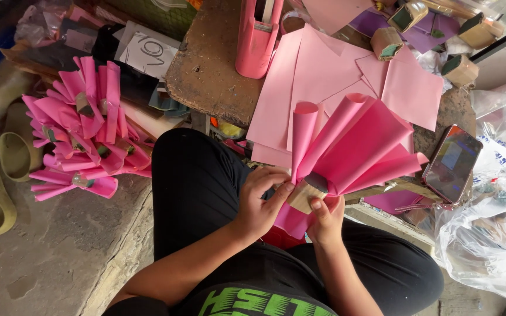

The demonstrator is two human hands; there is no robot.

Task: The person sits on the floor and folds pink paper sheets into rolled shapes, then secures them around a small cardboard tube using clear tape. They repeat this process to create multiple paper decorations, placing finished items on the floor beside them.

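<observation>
— So what's being held, exactly?

— A small wooden block (304, 195) with a dark green top, and a fan of pink paper cones (355, 146) gathered against it. It sits above the person's lap, just in front of the table edge (206, 93).

— And the hands?

— The left hand (263, 202) is curled around the near side, thumb and forefinger pinching the block's corner. The right hand (326, 215) is closed under the block, gripping the bunched paper tails from below.

— How would you do this bit well?

— I'd judge the pinch should stay low, right at the block, so the rolled sheets fan out evenly above and don't slip. The paper looks thin, smooth and matte; squeezing higher up would likely crease the cones.

— The cones are all alike?

— Similar: each sheet rolled to a narrow point at the bottom, flaring to an open mouth at the top.

— What's around?

— Flat pink sheets (300, 76) are stacked on the rough, worn tabletop, with a pink plastic tape dispenser (257, 38) standing behind them. More wooden blocks (386, 42) lie on purple paper (423, 35) farther back. A phone (453, 164) lies to the right, beside crinkled clear plastic bags (493, 216).

— And to the left?

— A heap of finished pink fans (83, 129) on the concrete floor, near olive-green sandals (13, 155).
</observation>
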